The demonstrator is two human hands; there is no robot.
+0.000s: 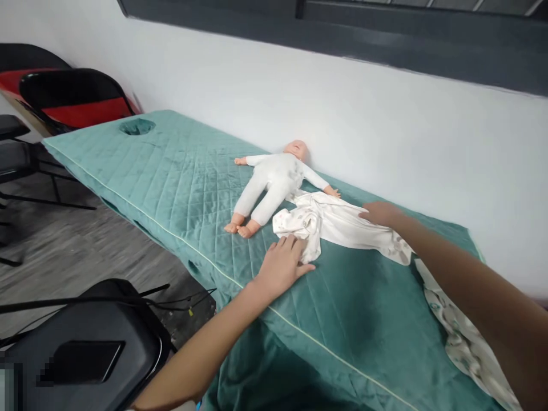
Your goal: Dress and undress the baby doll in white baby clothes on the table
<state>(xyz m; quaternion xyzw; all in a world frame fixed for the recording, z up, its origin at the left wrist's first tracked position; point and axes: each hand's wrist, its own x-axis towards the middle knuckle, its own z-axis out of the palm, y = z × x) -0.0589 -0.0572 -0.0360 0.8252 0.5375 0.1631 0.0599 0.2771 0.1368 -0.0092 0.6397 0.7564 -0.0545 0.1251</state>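
A baby doll (276,174) in a white body lies on its back, arms spread, on the green quilted bed cover (201,188). Beside it, a white baby garment (346,220) with a small print is spread out, bunched at its left end. My left hand (282,264) rests at that bunched part, fingertips on the cloth and thumb held apart. At the garment's far edge, my right hand (381,214) touches the fabric with its fingers extended; some of them are hidden.
A second printed cloth (462,337) lies at the bed's right, partly behind my right forearm. White wall (385,125) borders the far side. A black chair (94,337) with a dark flat object (88,362) stands at the near left. Red and black folding chairs (81,97) stand beyond the bed.
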